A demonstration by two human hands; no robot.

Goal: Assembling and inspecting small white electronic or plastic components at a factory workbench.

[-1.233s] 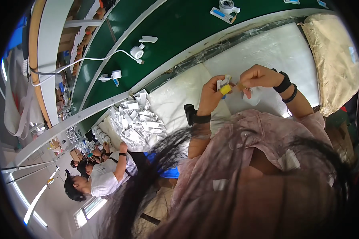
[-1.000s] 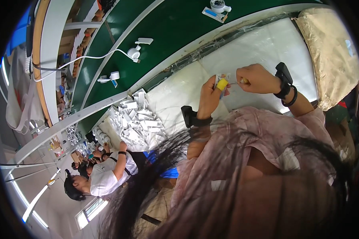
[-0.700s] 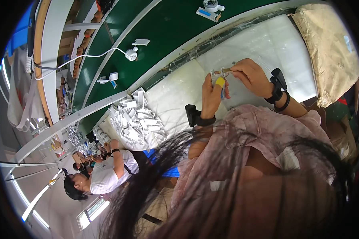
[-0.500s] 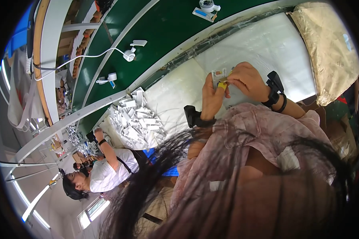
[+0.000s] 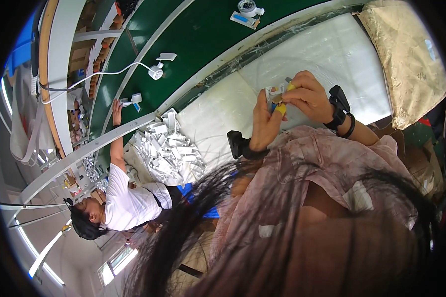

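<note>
My left hand (image 5: 263,123) is closed on a small white plastic part (image 5: 269,91), held up over the plastic-covered work surface. Yellow wrapping shows at the left thumb tip, and a bit of blue lies beside it. From the right, my right hand (image 5: 309,99) meets the part with its fingers pinched together. Yellow also shows at its fingertips, next to a small tan piece (image 5: 278,99). Whether the right fingers grip that piece or something smaller cannot be made out. Both wrists carry black straps with devices.
White plastic parts (image 5: 171,151) lie heaped to the left. Beyond is a green conveyor (image 5: 198,47) carrying white camera-like devices (image 5: 155,72). A brown paper sack (image 5: 406,59) lies at the right. At the far left a co-worker (image 5: 134,203) reaches over the conveyor.
My right fingers have lifted slightly from the left thumb, and more of the tan piece shows. The conveyor devices have shifted left. The co-worker's arm has stretched out to one of them.
</note>
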